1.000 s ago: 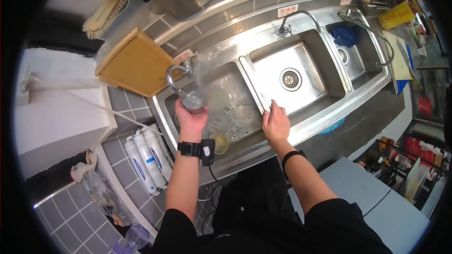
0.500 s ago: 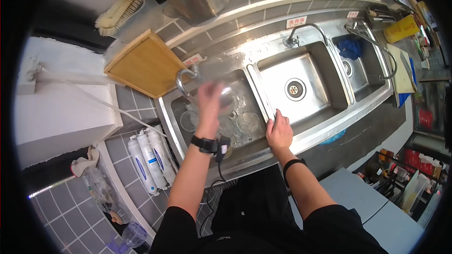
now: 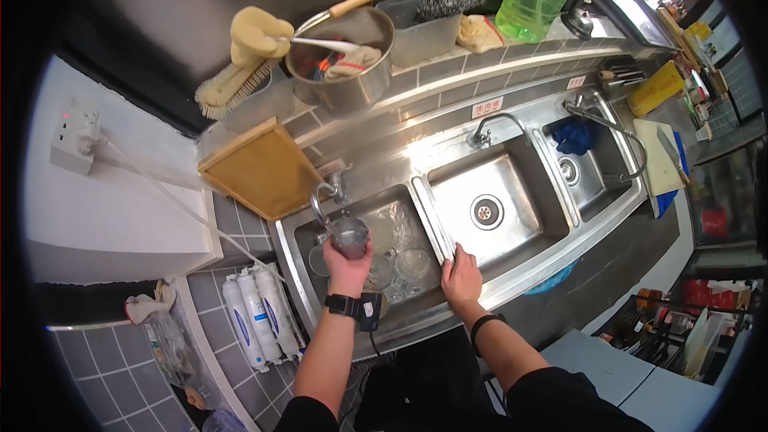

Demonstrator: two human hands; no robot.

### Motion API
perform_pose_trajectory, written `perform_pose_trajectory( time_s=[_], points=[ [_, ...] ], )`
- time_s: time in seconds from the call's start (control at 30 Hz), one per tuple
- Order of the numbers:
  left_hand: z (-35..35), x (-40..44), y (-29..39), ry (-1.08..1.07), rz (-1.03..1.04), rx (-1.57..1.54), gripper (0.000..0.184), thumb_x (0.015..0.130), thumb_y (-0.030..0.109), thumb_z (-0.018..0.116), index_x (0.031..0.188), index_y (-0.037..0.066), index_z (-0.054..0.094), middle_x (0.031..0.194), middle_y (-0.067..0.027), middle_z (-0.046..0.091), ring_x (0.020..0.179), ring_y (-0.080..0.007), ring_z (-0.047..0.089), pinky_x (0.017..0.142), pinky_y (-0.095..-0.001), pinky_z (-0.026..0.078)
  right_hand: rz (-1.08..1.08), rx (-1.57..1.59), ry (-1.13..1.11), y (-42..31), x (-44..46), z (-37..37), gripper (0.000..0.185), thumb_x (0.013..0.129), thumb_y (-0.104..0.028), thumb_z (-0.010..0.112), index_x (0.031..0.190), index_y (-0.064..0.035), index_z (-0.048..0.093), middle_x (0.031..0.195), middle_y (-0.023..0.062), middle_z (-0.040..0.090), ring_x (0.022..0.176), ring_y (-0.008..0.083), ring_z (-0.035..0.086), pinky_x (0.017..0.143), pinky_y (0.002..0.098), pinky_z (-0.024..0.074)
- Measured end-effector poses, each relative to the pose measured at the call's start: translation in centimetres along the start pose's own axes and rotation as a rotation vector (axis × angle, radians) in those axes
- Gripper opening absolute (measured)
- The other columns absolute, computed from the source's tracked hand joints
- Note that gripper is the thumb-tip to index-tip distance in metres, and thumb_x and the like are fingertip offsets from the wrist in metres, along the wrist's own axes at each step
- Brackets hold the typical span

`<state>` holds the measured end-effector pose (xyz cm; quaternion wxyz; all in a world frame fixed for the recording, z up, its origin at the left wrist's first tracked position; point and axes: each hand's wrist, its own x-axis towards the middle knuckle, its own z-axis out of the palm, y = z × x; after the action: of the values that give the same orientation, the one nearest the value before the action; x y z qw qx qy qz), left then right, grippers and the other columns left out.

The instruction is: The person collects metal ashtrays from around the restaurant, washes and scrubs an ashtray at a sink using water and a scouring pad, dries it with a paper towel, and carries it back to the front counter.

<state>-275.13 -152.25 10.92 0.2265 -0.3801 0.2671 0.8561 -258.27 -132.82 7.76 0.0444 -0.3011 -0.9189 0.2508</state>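
Observation:
My left hand point(image 3: 349, 271) is closed around a clear glass cup point(image 3: 350, 234), held just under the spout of the left faucet point(image 3: 318, 200). Below it, in the left sink point(image 3: 382, 202), sit several more clear round glasses point(image 3: 414, 266) in water. My right hand point(image 3: 463, 274) holds nothing and rests with its fingers stretched out on the metal edge between the left sink and the middle sink point(image 3: 520, 184).
A wooden-framed board point(image 3: 268, 172) leans behind the left faucet. On the ledge stand a metal pot point(image 3: 352, 84) with brushes and a green liquid jug point(image 3: 534, 0). A blue cloth point(image 3: 573, 137) lies in the right sink. White filter cylinders point(image 3: 260, 316) are at the lower left.
My left hand has moved from over the glasses toward the left faucet, turning the cup upward beneath the spout. My right hand stays on the sink edge. The view has tilted up.

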Motion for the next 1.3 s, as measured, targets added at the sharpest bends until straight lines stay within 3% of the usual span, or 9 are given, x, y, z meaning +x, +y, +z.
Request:
perform_pose_trajectory(
  time_s=[0.3, 0.4, 0.57, 0.7, 0.8, 0.93, 1.07, 1.17, 1.3],
  points=[
    [-0.6, -0.5, 0.3, 0.032, -0.143, -0.083, 0.054, 0.092, 0.051, 0.039, 0.122, 0.009, 0.054, 0.115, -0.013, 0.063, 0.098, -0.0362, 0.064, 0.064, -0.0383, 0.055, -0.424, 0.351, 0.201, -5.0, 11.0, -9.6, 0.049, 0.078, -0.003, 0.064, 0.125, -0.0004, 0.05, 0.123, 0.0214, 0.053, 0.116, 0.0403, 0.048, 0.101, 0.0461, 0.0382],
    [0.2, -1.2, 0.1, -0.027, -0.142, -0.047, 0.052, 0.092, 0.051, 0.039, 0.12, 0.011, 0.055, 0.112, -0.0108, 0.065, 0.098, -0.0343, 0.065, 0.063, -0.0382, 0.055, -0.695, 0.217, 0.493, -11.1, 22.0, -18.5, 0.051, 0.075, 0.0, 0.065, 0.124, -0.0039, 0.052, 0.122, 0.0207, 0.053, 0.118, 0.0404, 0.048, 0.101, 0.0453, 0.0388],
    [-0.6, -0.8, 0.2, -0.013, -0.116, 0.068, 0.047, 0.092, 0.05, 0.039, 0.117, 0.015, 0.057, 0.11, -0.0075, 0.066, 0.097, -0.031, 0.066, 0.061, -0.0389, 0.055, -0.937, -0.261, 0.599, -17.5, 30.3, -26.3, 0.061, 0.073, -0.002, 0.06, 0.132, -0.0145, 0.05, 0.135, 0.0131, 0.047, 0.132, 0.0351, 0.037, 0.11, 0.0474, 0.0322],
    [0.9, -1.9, 0.5, -0.082, -0.132, 0.013, 0.048, 0.092, 0.05, 0.039, 0.118, 0.014, 0.056, 0.11, -0.0087, 0.066, 0.098, -0.0327, 0.066, 0.061, -0.0392, 0.056, -1.007, -0.543, 0.511, -18.2, 35.2, -27.1, 0.048, 0.077, -0.004, 0.057, 0.124, -0.0134, 0.053, 0.13, 0.0073, 0.053, 0.128, 0.0285, 0.045, 0.109, 0.047, 0.033],
    [0.8, -1.9, 0.4, -0.12, -0.145, -0.091, 0.05, 0.092, 0.051, 0.041, 0.12, 0.013, 0.055, 0.109, -0.0093, 0.065, 0.099, -0.0334, 0.065, 0.062, -0.0386, 0.056, -1.094, -0.481, 0.483, -19.5, 35.5, -28.9, 0.041, 0.075, -0.004, 0.065, 0.115, -0.0095, 0.057, 0.113, 0.0086, 0.061, 0.108, 0.0296, 0.056, 0.102, 0.0438, 0.0396],
    [-0.2, -0.8, 0.3, -0.037, -0.079, -0.037, 0.048, 0.093, 0.052, 0.04, 0.122, 0.015, 0.053, 0.116, -0.0069, 0.062, 0.1, -0.0277, 0.062, 0.065, -0.0389, 0.055, -1.141, 0.139, 0.658, -20.2, 30.1, -30.5, 0.04, 0.082, -0.004, 0.069, 0.119, -0.0048, 0.054, 0.116, 0.0141, 0.059, 0.104, 0.0323, 0.059, 0.089, 0.0394, 0.0476],
    [0.1, -1.1, 0.4, -0.041, -0.054, -0.021, 0.047, 0.093, 0.052, 0.041, 0.121, 0.016, 0.053, 0.116, -0.0054, 0.061, 0.1, -0.0243, 0.06, 0.068, -0.0393, 0.054, -0.963, 0.338, 0.272, -17.6, 22.3, -25.2, 0.047, 0.083, -0.005, 0.07, 0.126, -0.005, 0.051, 0.121, 0.0144, 0.056, 0.112, 0.0277, 0.056, 0.096, 0.0398, 0.0442],
    [2.3, -2.9, 0.6, 0.06, -0.001, 0.017, 0.044, 0.095, 0.048, 0.038, 0.115, 0.013, 0.057, 0.106, -0.006, 0.066, 0.092, -0.0252, 0.065, 0.064, -0.0367, 0.055, -0.707, 0.514, -0.406, -15.1, 16.2, -15.5, 0.053, 0.084, -0.008, 0.068, 0.133, -0.0056, 0.046, 0.122, 0.0189, 0.054, 0.112, 0.0325, 0.055, 0.089, 0.0379, 0.0468],
    [2.0, -3.1, 0.2, 0.034, 0.009, 0.131, 0.043, 0.093, 0.05, 0.04, 0.117, 0.017, 0.055, 0.108, -0.0031, 0.064, 0.092, -0.0212, 0.063, 0.065, -0.0359, 0.053, -0.506, 0.688, -0.558, -16.1, 11.2, -7.0, 0.053, 0.085, -0.01, 0.066, 0.132, -0.0052, 0.043, 0.119, 0.0192, 0.056, 0.103, 0.0328, 0.058, 0.082, 0.0374, 0.0488]
  ],
)
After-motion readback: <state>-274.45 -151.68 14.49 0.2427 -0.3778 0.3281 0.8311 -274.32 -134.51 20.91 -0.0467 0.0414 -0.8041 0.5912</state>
